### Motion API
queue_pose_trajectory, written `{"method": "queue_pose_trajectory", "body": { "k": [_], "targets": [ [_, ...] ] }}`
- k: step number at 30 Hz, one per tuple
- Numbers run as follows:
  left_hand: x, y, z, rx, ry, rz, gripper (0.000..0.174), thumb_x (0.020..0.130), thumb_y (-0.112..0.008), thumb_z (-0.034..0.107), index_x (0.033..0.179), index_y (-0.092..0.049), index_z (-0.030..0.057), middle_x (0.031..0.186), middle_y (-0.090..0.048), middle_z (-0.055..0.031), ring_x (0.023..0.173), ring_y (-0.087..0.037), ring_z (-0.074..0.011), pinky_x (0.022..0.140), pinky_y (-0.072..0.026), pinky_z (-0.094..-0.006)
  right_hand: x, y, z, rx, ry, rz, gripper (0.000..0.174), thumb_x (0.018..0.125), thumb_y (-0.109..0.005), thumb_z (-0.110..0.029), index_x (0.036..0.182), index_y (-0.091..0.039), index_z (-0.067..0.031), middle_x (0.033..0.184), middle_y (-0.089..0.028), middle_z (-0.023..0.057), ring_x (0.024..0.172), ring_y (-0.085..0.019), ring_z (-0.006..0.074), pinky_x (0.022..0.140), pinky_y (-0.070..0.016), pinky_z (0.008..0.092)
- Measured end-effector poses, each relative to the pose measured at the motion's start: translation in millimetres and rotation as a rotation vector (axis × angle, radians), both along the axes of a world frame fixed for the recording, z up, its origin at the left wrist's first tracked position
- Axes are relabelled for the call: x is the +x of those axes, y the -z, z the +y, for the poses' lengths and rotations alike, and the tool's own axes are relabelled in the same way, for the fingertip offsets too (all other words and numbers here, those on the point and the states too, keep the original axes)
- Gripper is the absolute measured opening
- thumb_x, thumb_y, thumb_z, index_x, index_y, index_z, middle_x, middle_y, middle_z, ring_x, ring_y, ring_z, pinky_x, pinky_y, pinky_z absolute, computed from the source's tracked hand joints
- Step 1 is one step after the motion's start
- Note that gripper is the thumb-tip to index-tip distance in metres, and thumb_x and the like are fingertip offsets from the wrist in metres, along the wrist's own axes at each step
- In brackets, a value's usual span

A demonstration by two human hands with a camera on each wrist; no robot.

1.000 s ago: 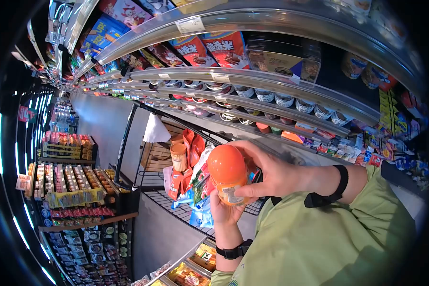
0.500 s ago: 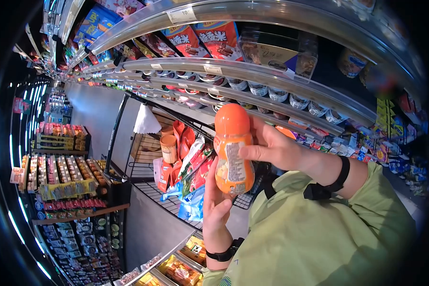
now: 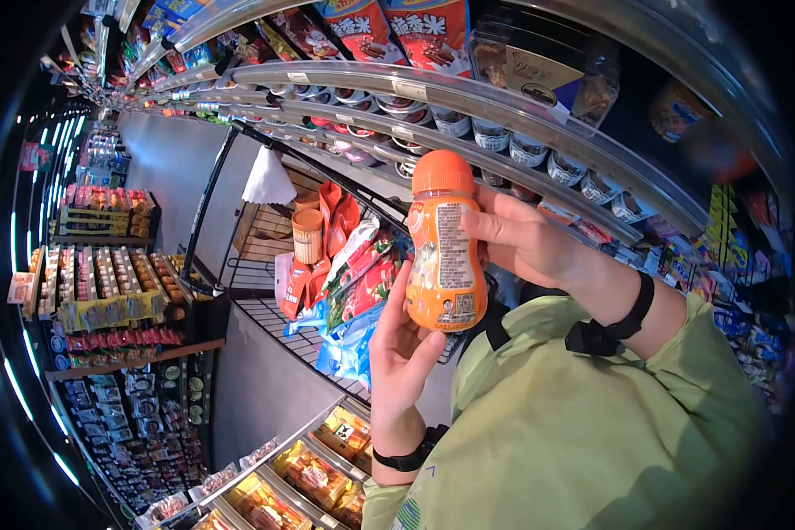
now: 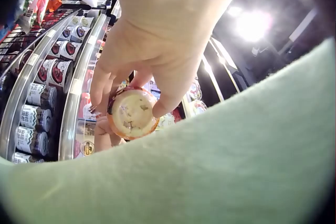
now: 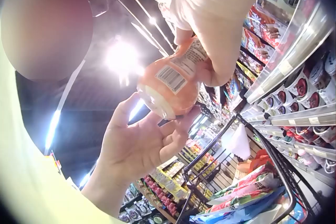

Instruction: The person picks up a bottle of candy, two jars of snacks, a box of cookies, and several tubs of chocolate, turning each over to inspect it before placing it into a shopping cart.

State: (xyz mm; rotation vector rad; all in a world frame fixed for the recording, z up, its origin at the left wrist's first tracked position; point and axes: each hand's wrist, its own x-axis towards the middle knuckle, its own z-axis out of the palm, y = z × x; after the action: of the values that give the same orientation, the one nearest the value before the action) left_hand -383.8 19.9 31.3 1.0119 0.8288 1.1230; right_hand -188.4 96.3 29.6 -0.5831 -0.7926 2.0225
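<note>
An orange bottle (image 3: 446,256) with a ribbed orange cap (image 3: 442,172) stands nearly upright between my two hands. Its printed label (image 3: 455,243) of small text faces the head camera. My right hand (image 3: 530,234) grips the bottle near its neck, the thumb lying over the label's edge. From below, my left hand (image 3: 397,349) holds the lower part, with fingers along the side and the thumb by the base. In the left wrist view the round bottle base (image 4: 134,112) shows pale; the cap is hidden in the right wrist view.
A wire shopping cart (image 3: 252,309) holds a canister (image 3: 307,237), red and blue packages and a white cloth (image 3: 268,179). Shelves with cups (image 3: 527,150) and red snack bags (image 3: 362,35) run along the top. Packaged food trays (image 3: 309,473) lie at the bottom.
The bottle has tipped from cap-toward-camera to nearly upright, bringing its label into view. The left hand has shifted slightly left and down; the right hand has risen and moved right.
</note>
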Motion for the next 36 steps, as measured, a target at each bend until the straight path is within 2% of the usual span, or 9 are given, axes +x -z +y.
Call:
{"method": "queue_pose_trajectory", "body": {
  "k": [5, 7, 10, 16, 19, 23, 25, 26, 36],
  "targets": [
    [-1, 3, -2, 0.002, -0.036, -0.003, 0.076, 0.086, -0.064, 0.007, 0.148, -0.020, -0.0001, 0.136, -0.047, -0.0152, 0.123, -0.050, -0.0213, 0.102, -0.0391, -0.0347, -6, 20, 6, -0.056, -0.028, 0.040, 0.052, 0.093, -0.059, -0.039, 0.133, -0.042, -0.0108, 0.114, -0.057, 0.0017, 0.099, -0.056, 0.0109, 0.077, -0.0438, 0.0276],
    [0, 2, -1, -0.008, -0.060, -0.023, 0.075, 0.087, -0.064, 0.008, 0.148, -0.020, 0.0005, 0.134, -0.049, -0.0153, 0.122, -0.050, -0.0214, 0.102, -0.0391, -0.0348, -8, 23, 9, -0.191, -0.133, 0.052, 0.046, 0.094, -0.056, -0.043, 0.127, -0.049, -0.0107, 0.111, -0.060, 0.0009, 0.098, -0.058, 0.0125, 0.080, -0.0466, 0.0300],
    [-1, -1, 3, 0.016, -0.022, -0.012, 0.073, 0.088, -0.062, 0.007, 0.148, -0.020, 0.0010, 0.131, -0.051, -0.0149, 0.119, -0.052, -0.0212, 0.101, -0.0398, -0.0349, -12, 30, 9, -0.381, -0.138, 0.087, 0.042, 0.094, -0.053, -0.044, 0.123, -0.054, -0.0129, 0.110, -0.061, 0.0008, 0.099, -0.060, 0.0130, 0.082, -0.0488, 0.0327],
    [-2, -7, 9, -0.003, -0.024, 0.058, 0.067, 0.090, -0.055, -0.003, 0.148, -0.022, 0.0011, 0.129, -0.053, -0.0150, 0.114, -0.055, -0.0188, 0.098, -0.0420, -0.0318, -17, 33, 6, -0.550, -0.150, 0.117, 0.039, 0.094, -0.053, -0.045, 0.121, -0.057, -0.0167, 0.106, -0.063, 0.0004, 0.099, -0.061, 0.0114, 0.079, -0.0519, 0.0311],
    [-2, -6, 9, -0.013, -0.029, 0.059, 0.068, 0.089, -0.056, -0.002, 0.148, -0.022, 0.0015, 0.128, -0.053, -0.0149, 0.114, -0.056, -0.0195, 0.098, -0.0423, -0.0328, -17, 25, 5, -0.575, -0.145, 0.107, 0.036, 0.095, -0.054, -0.043, 0.117, -0.059, -0.0163, 0.106, -0.064, -0.0006, 0.093, -0.061, 0.0096, 0.073, -0.0514, 0.0285],
    [-9, 0, 8, -0.025, -0.016, 0.042, 0.075, 0.086, -0.062, 0.002, 0.148, -0.020, 0.0024, 0.130, -0.052, -0.0146, 0.115, -0.055, -0.0206, 0.098, -0.0427, -0.0342, -17, 34, 6, -0.361, -0.085, 0.109, 0.043, 0.092, -0.057, -0.045, 0.119, -0.055, -0.0106, 0.099, -0.062, 0.0020, 0.079, -0.061, 0.0092, 0.063, -0.0491, 0.0262],
    [-13, 1, 6, -0.061, 0.045, 0.074, 0.083, 0.082, -0.069, 0.004, 0.148, -0.019, 0.0034, 0.131, -0.050, -0.0136, 0.118, -0.053, -0.0216, 0.099, -0.0431, -0.0363, -12, 29, 6, -0.144, 0.026, -0.195, 0.059, 0.088, -0.062, -0.047, 0.125, -0.045, -0.0036, 0.093, -0.058, 0.0043, 0.067, -0.055, 0.0080, 0.056, -0.0450, 0.0233],
    [-13, 1, 5, -0.064, 0.050, 0.078, 0.083, 0.082, -0.069, 0.004, 0.148, -0.019, 0.0034, 0.131, -0.050, -0.0136, 0.118, -0.053, -0.0216, 0.099, -0.0431, -0.0363, -14, 27, 5, -0.080, 0.072, -0.224, 0.074, 0.084, -0.066, -0.051, 0.128, -0.035, 0.0001, 0.089, -0.054, 0.0049, 0.062, -0.052, 0.0069, 0.053, -0.0435, 0.0214],
    [-4, -2, 3, -0.064, -0.009, 0.154, 0.088, 0.073, -0.075, -0.003, 0.145, -0.025, 0.0038, 0.131, -0.050, -0.0133, 0.119, -0.053, -0.0219, 0.099, -0.0457, -0.0372, -11, 22, 4, -0.034, 0.091, -0.286, 0.079, 0.081, -0.069, -0.053, 0.127, -0.035, 0.0009, 0.087, -0.054, 0.0043, 0.061, -0.051, 0.0060, 0.053, -0.0439, 0.0208]
  ]
}}
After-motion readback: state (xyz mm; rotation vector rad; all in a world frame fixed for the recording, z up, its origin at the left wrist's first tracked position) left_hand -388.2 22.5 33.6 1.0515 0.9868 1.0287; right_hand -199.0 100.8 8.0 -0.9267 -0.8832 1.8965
